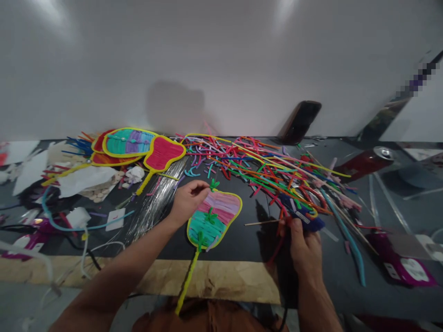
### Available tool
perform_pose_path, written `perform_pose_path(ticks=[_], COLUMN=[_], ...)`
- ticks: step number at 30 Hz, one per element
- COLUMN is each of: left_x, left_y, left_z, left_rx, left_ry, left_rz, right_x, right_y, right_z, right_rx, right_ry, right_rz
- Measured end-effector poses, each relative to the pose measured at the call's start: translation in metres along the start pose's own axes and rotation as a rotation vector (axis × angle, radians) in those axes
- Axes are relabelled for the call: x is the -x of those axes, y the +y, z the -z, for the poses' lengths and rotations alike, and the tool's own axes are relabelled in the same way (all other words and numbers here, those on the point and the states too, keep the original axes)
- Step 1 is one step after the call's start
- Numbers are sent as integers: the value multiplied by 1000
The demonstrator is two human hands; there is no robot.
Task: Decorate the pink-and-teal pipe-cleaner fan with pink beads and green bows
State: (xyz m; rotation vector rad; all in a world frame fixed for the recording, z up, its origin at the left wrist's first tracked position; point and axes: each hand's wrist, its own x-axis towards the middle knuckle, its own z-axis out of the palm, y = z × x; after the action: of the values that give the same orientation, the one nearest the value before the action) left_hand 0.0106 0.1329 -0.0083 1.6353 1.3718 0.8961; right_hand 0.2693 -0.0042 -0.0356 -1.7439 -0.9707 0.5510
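Note:
A fan-shaped pipe-cleaner piece [207, 223] lies in front of me, banded pink, lilac and teal, with a yellow rim and a twisted yellow handle [189, 281]. Green pipe-cleaner bows [210, 216] run down its middle. My left hand [189, 200] is closed in a pinch at its top edge, its fingertips on the uppermost green bow [214, 184]. My right hand [306, 244] is wrapped round a dark blue tool with a cord, seemingly a glue gun [313, 224]. A thin wooden stick [261, 223] points left from beside it; the hand partly hides the tool.
Behind lies a heap of coloured pipe cleaners [249, 161]. Finished-looking fans [129, 140] overlap at the back left. A phone [301, 121] leans on the wall; a red can [363, 163] and purple device [398, 260] are at right. White cables [85, 251] cross the left.

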Motion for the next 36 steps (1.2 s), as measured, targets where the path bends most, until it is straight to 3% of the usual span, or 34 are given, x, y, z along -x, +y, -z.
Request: perform_pose_path(ticks=[3, 6, 10, 13, 15, 19, 28, 36], left_x=[8, 17, 30, 42, 49, 63, 77, 81], left_y=[13, 19, 22, 25, 27, 26, 12, 10], left_z=[-3, -7, -11, -13, -14, -15, -11, -11], left_rx=[395, 622, 819, 1011, 1144, 1316, 1489, 1510], left_ry=[-73, -155, -288, -383, -436, -501, -557, -580], left_rz=[280, 411, 537, 581, 594, 652, 638, 601], right_x=[-9, -10, 6, 23, 34, 50, 66, 76], right_y=[2, -7, -27, -35, -37, -42, -52, -45], right_z=[9, 15, 9, -7, -18, -29, -27, -30], right_rx=[192, 201, -255, -568, -679, -737, -537, -458], right_ry=[34, 0, -188, -415, -559, -720, -694, -598], right_rz=[64, 76, -123, -311, -355, -314, -143, -178])
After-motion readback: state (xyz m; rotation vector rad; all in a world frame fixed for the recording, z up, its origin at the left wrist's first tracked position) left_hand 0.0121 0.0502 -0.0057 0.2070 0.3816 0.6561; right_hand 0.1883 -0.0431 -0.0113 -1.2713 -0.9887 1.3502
